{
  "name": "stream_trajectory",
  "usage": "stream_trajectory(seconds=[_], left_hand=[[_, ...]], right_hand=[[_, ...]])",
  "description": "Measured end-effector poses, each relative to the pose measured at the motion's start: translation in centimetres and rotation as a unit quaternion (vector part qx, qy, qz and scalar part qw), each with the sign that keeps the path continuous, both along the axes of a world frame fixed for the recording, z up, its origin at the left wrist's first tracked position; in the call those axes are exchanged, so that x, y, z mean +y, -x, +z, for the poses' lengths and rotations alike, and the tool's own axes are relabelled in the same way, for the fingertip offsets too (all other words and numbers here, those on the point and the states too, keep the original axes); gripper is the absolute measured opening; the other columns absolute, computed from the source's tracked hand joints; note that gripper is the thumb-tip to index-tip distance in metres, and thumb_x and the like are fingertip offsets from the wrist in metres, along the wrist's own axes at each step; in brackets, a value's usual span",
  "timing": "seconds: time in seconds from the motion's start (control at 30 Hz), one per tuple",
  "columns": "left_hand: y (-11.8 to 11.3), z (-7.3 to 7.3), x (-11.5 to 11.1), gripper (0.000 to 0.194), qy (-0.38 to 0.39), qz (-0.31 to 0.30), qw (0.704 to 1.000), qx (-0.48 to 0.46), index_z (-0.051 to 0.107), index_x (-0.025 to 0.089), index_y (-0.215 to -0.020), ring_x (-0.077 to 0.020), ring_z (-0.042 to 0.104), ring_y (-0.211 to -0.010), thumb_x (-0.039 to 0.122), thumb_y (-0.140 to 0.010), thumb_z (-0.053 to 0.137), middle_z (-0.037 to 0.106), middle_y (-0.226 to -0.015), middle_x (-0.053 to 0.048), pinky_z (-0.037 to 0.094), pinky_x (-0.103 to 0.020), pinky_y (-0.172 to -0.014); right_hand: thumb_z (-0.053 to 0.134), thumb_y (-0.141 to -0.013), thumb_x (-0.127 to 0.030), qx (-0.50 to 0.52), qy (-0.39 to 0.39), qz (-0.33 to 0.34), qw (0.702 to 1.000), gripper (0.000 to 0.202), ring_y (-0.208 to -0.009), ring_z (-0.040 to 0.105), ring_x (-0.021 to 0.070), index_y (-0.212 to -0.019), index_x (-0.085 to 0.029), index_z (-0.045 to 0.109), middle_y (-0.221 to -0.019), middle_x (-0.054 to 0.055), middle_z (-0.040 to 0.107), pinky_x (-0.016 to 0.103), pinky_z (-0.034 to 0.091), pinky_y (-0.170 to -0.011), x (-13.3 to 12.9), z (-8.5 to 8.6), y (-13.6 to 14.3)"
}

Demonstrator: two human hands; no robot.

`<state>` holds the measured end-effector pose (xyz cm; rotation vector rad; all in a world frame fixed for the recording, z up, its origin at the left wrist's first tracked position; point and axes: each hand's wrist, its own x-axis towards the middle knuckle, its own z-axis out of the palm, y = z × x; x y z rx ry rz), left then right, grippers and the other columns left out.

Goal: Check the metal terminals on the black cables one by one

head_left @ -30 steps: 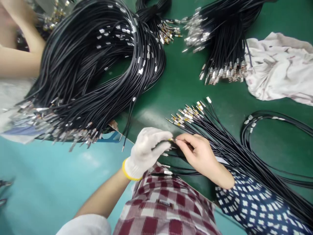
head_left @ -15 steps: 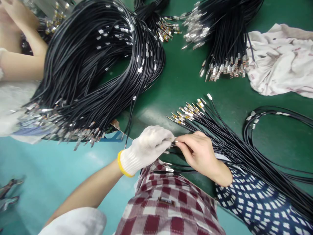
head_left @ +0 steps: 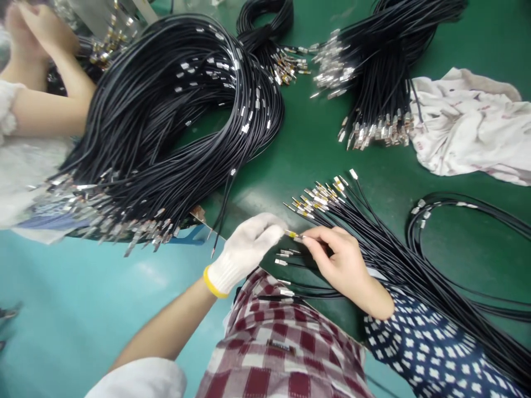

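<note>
In a white knit glove with a yellow cuff, my left hand (head_left: 251, 243) has its fingertips closed at the tip of a metal cable connector (head_left: 293, 235) with a yellow band. My bare right hand (head_left: 341, 257) pinches the other end of that connector, where its black cable begins. The two hands are a short gap apart, above the table's near edge. Just below them lie a few loose cable ends (head_left: 281, 262) with silver tips. Beyond my right hand a bundle of black cables (head_left: 385, 249) fans out, its yellow-banded connectors (head_left: 319, 196) pointing left.
A large looped bundle of black cables (head_left: 166, 110) overhangs the table edge on the left, beside another person's arm (head_left: 52, 110). More bundles (head_left: 381, 83) lie at the back of the green table (head_left: 307, 132). A crumpled white cloth (head_left: 473, 127) and coiled cables (head_left: 410, 221) are on the right.
My left fingers have drawn slightly left from my right hand, and the yellow-banded connector now shows between them. The view has shifted a little, so the table things appear lower.
</note>
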<state>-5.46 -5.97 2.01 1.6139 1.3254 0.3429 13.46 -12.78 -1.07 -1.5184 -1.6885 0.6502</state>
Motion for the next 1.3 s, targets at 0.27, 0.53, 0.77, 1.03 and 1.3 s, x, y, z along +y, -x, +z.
stream_trajectory(seconds=[0.27, 0.53, 0.77, 1.03, 1.3], left_hand=[[-1.2, -0.3, -0.4, 0.021, -0.015, 0.005, 0.997, -0.071, 0.065, 0.021, -0.075, -0.0124, 0.057, -0.073, 0.021, -0.090, 0.050, 0.064, -0.076, 0.004, 0.044, -0.023, -0.068], [-1.1, -1.3, -0.6, 0.024, -0.064, -0.005, 0.995, -0.082, 0.060, 0.020, -0.072, -0.0129, 0.057, -0.073, 0.022, -0.092, 0.047, 0.062, -0.075, 0.003, 0.045, -0.024, -0.072], [-1.4, -1.4, -0.6, 0.025, -0.073, -0.009, 0.994, -0.086, 0.056, 0.020, -0.071, -0.0120, 0.055, -0.072, 0.020, -0.093, 0.045, 0.059, -0.073, 0.004, 0.043, -0.024, -0.070], [-1.0, -2.0, -0.4, 0.029, -0.102, -0.072, 0.990, -0.065, 0.053, 0.020, -0.071, -0.0132, 0.050, -0.071, 0.025, -0.097, 0.041, 0.055, -0.073, 0.003, 0.040, -0.027, -0.070], [-1.0, -1.9, 0.2, 0.029, -0.096, -0.097, 0.989, -0.051, 0.055, 0.020, -0.072, -0.0137, 0.050, -0.071, 0.027, -0.097, 0.041, 0.055, -0.073, 0.003, 0.039, -0.027, -0.070]], right_hand=[[0.059, -0.097, -0.029, 0.035, 0.088, 0.007, 0.996, 0.020, -0.058, 0.065, 0.0167, -0.082, -0.023, 0.070, -0.064, -0.002, 0.072, 0.030, 0.047, -0.067, 0.5, 0.5, -0.2], [0.056, -0.098, -0.032, 0.080, 0.119, 0.022, 0.989, 0.029, -0.060, 0.065, 0.0166, -0.075, -0.021, 0.068, -0.065, 0.001, 0.071, 0.030, 0.049, -0.065, 1.1, 1.0, 0.6], [0.057, -0.097, -0.029, 0.060, 0.077, -0.007, 0.995, 0.026, -0.062, 0.065, 0.0170, -0.074, -0.020, 0.066, -0.067, 0.002, 0.071, 0.031, 0.048, -0.067, 1.0, 0.5, 1.3], [0.050, -0.098, -0.028, 0.097, 0.131, 0.048, 0.985, 0.037, -0.054, 0.055, 0.0139, -0.061, -0.022, 0.051, -0.057, -0.001, 0.058, 0.026, 0.041, -0.054, 1.5, 0.5, 1.3], [0.050, -0.099, -0.029, 0.075, 0.099, 0.057, 0.991, 0.036, -0.055, 0.053, 0.0145, -0.064, -0.022, 0.052, -0.057, -0.002, 0.055, 0.027, 0.041, -0.059, 1.6, 0.2, 0.9]])
